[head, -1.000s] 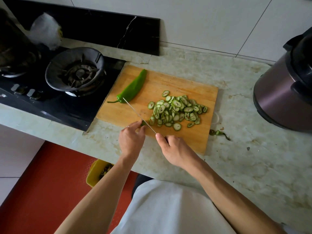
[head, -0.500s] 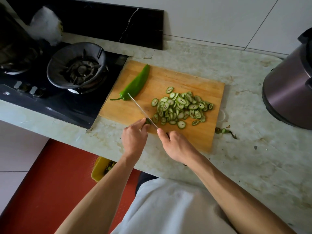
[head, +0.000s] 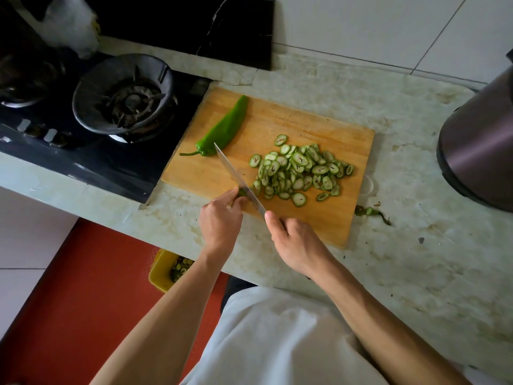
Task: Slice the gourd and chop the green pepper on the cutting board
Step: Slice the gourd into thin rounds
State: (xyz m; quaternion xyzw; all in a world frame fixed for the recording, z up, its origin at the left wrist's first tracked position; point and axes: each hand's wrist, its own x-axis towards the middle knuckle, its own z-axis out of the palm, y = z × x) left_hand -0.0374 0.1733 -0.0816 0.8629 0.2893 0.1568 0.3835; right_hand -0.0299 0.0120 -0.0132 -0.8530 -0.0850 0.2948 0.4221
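In the head view, your right hand (head: pixel 298 243) grips the knife (head: pixel 238 179) handle, the blade lying across the cutting board (head: pixel 277 126), while your left hand (head: pixel 220 218) pinches the last gourd stub (head: pixel 242 192) against the blade. The gourd slices (head: pixel 301 170) are piled at 3 o'clock from the blade. The whole green pepper (head: pixel 223 129) lies at 11 o'clock on the board, just beside the knife tip.

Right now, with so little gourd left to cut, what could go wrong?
The left hand pinches only a tiny gourd stub right against the knife, so a slip could nick a finger. The blade tip also reaches near the green pepper, and slices could scatter off the cutting board.
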